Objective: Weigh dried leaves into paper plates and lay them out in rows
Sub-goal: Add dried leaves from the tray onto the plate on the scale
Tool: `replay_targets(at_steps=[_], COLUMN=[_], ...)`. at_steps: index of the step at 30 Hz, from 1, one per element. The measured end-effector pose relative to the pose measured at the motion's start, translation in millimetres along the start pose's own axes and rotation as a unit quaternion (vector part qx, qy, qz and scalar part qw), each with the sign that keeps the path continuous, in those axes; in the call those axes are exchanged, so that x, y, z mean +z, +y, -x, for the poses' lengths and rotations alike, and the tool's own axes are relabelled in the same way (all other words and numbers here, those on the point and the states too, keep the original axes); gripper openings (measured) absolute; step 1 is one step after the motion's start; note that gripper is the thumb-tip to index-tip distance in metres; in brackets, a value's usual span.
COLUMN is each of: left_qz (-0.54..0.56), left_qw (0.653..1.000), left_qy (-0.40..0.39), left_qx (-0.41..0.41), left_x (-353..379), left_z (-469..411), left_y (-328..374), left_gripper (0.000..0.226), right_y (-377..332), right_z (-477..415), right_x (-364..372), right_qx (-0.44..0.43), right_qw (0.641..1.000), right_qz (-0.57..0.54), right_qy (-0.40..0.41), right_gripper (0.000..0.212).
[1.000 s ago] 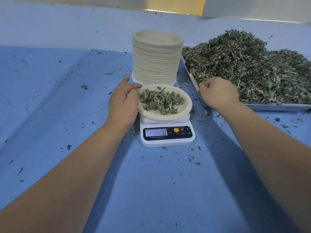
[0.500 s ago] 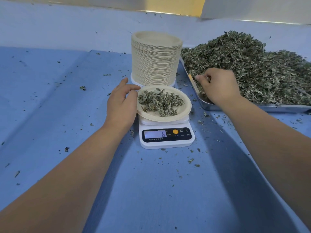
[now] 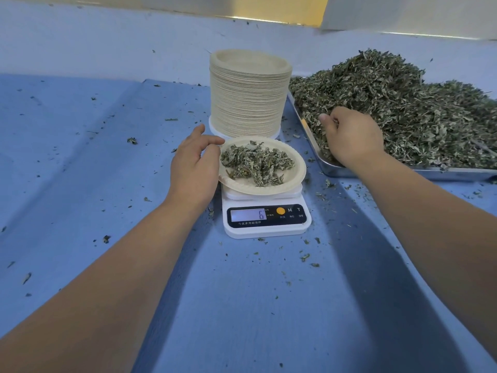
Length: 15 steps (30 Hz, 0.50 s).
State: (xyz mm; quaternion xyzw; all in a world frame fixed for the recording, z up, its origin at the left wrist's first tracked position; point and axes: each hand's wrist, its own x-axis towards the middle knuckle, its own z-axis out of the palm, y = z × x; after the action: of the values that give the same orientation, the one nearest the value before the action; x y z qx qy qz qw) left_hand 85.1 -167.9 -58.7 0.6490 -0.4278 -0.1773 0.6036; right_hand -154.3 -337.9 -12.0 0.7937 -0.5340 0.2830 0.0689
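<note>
Plate [image 3: 298, 168] on scale [image 3: 266, 219] reads 6: right hand [image 3: 352, 138], curled round dried leaves [image 3: 390, 98] in tray [image 3: 334, 172] at plate's 2 o'clock, should add small pinches; loose-fingered left hand [image 3: 193, 168] touching rim at 9 o'clock mustn't press.

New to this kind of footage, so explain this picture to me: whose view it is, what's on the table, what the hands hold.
No machine here: a person's bare hands, filmed by a camera on their head looking down. The left hand rests against the rim of a paper plate that sits on a white scale reading 6, with a small portion of leaves on it. The right hand curls its fingers into the dried leaves heaped in a metal tray. Behind the scale stands a stack of plates. All lies on a blue cloth.
</note>
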Motion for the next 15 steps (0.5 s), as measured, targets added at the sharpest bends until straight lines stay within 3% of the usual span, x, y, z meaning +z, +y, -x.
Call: replay_targets(at_steps=[7, 15], left_qz=[-0.004, 0.003], left_qw=[1.0, 1.0], left_qy=[-0.004, -0.003], left_qx=[0.001, -0.005], left_x=[-0.2, -0.6], left_z=[-0.9, -1.2], left_y=[0.0, -0.7], left_gripper=[0.042, 0.043], right_y=[-17.0, -98.2], right_z=[-3.9, -10.0], right_x=[-10.5, -25.3], right_qx=[-0.037, -0.18], right_qw=[0.998, 0.963], right_qz=[-0.034, -0.184], right_qy=[0.032, 0.082], right_gripper=[0.047, 0.039])
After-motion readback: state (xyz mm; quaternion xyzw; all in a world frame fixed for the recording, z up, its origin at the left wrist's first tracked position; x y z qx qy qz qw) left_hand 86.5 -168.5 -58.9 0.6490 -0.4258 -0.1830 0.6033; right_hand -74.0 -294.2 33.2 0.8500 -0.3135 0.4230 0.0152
